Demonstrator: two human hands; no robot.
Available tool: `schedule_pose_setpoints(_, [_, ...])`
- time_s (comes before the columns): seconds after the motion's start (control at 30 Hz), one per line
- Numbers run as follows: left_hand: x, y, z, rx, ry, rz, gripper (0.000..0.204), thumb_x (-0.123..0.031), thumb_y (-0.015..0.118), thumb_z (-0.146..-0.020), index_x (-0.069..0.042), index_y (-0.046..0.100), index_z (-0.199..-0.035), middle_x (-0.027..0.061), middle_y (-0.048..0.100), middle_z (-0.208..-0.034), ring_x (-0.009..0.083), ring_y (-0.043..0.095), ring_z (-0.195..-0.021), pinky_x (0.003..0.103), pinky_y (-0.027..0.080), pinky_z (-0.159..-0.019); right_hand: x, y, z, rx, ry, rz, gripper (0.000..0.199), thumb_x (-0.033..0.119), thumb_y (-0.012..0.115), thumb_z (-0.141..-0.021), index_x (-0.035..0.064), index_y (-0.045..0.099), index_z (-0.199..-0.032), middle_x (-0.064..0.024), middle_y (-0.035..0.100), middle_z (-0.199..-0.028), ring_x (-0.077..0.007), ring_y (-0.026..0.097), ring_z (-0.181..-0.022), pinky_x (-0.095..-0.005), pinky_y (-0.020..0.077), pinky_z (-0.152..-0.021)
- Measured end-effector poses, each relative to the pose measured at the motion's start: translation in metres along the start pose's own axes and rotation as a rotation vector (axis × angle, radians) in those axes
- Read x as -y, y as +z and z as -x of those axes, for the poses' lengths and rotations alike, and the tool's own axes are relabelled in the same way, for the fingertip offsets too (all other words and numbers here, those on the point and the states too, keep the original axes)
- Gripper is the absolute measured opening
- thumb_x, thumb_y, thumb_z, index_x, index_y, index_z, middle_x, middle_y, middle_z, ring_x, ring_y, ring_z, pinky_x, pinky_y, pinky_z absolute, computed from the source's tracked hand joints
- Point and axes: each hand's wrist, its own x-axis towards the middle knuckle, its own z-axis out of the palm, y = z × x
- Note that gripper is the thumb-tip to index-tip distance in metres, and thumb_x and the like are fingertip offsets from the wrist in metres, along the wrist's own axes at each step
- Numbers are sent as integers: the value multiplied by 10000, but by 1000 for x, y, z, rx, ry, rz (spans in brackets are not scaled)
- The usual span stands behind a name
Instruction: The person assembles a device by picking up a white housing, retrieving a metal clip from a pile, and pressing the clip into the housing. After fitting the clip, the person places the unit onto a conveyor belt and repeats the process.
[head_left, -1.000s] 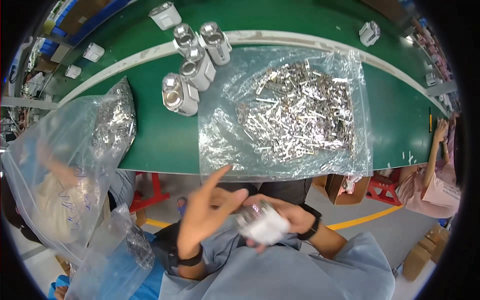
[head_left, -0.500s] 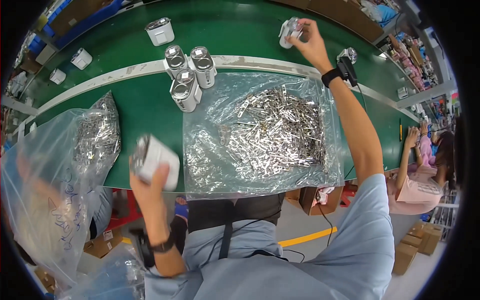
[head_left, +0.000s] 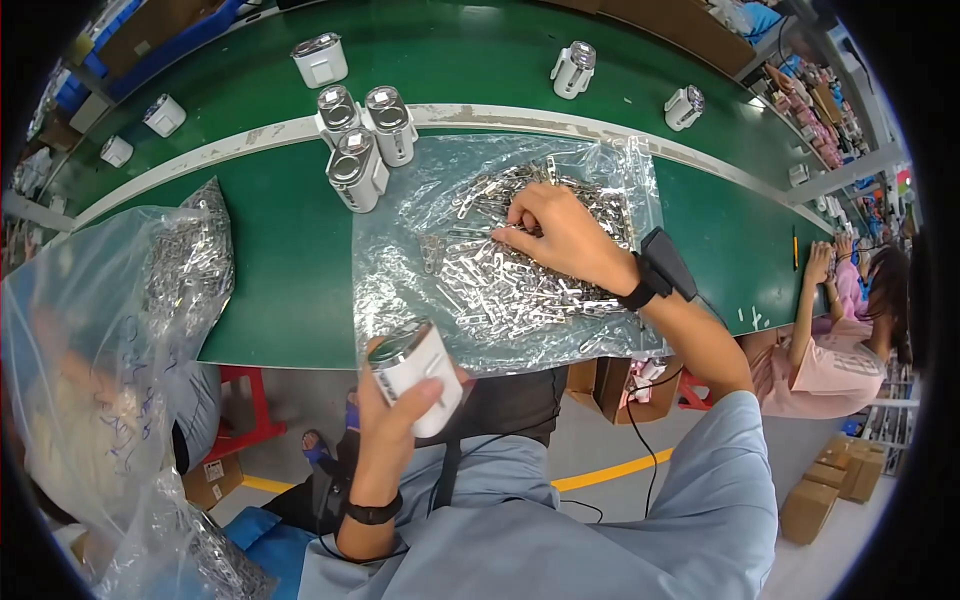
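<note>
In my left hand (head_left: 390,420), closed around its side, is a tilted white boxy device (head_left: 425,375) with a dark glossy top. It hangs in front of the table's near edge. My right hand (head_left: 555,230) rests on a heap of silver metal clips (head_left: 500,300), its fingers curled together among them. What lies between those fingertips is too small to make out. The heap lies on a flat clear plastic bag (head_left: 400,240). Behind the bag's left corner stand three similar white devices (head_left: 357,175), grouped upright with clear, shiny tops.
More white devices (head_left: 573,72) stand along the green belt (head_left: 460,60) beyond a pale rail (head_left: 560,122). At left, a clear bag of clips (head_left: 190,260) sits on the table, near a large plastic sheet (head_left: 90,330). A person in pink (head_left: 830,360) works at far right.
My right hand has let go of a device on the far belt and come back to the clips. My left hand has moved right and nearer with its device.
</note>
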Motion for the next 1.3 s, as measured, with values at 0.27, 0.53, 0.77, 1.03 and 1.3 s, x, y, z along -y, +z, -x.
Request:
schedule_pose_setpoints(0.27, [2, 22, -2, -81, -81, 35, 612, -401, 547, -885, -18, 435, -1349, 219, 647, -1056, 297, 696, -798, 354, 561, -702, -10, -10, 3, 49, 21, -73, 194, 178, 686, -887, -12, 651, -876, -98, 614, -744, -173, 575, -625, -301, 447, -589])
schedule_pose_setpoints(0.53, [-17, 24, 2, 281, -14, 7, 697, -483, 529, -856, 7, 488, -1351, 254, 544, -1308, 299, 699, -786, 364, 561, -709, 79, -36, 52, 318, 351, -1068, 150, 113, 587, -954, -9, 668, -926, -23, 667, -836, -90, 579, -724, -248, 462, -637])
schedule_pose_setpoints(0.77, [-20, 18, 13, 509, -101, 25, 594, -309, 590, -885, -6, 502, -1388, 142, 370, -1503, 242, 611, -1097, 375, 557, -825, 101, 0, 87, 200, 231, -1128, 113, -12, 583, -929, -25, 665, -1005, -40, 666, -910, -71, 609, -810, -235, 491, -697])
schedule_pose_setpoints(1.03, [-14, 28, 22, 352, -81, -181, 429, -155, 594, -923, -42, 549, -1335, 127, 446, -1416, 194, 583, -1120, 319, 532, -830, 91, 3, 88, 391, 473, -1323, 127, -13, 611, -925, -44, 644, -1043, -74, 672, -932, -95, 630, -738, -239, 514, -651])
schedule_pose_setpoints(1.3, [-4, 37, 8, -95, 78, -302, 256, -251, 545, -1006, -64, 589, -1175, 51, 602, -1026, 82, 573, -868, 226, 461, -748, 134, -9, 108, 28, 546, -1553, 35, -6, 612, -934, -41, 609, -938, -91, 641, -937, -100, 609, -717, -238, 503, -628])
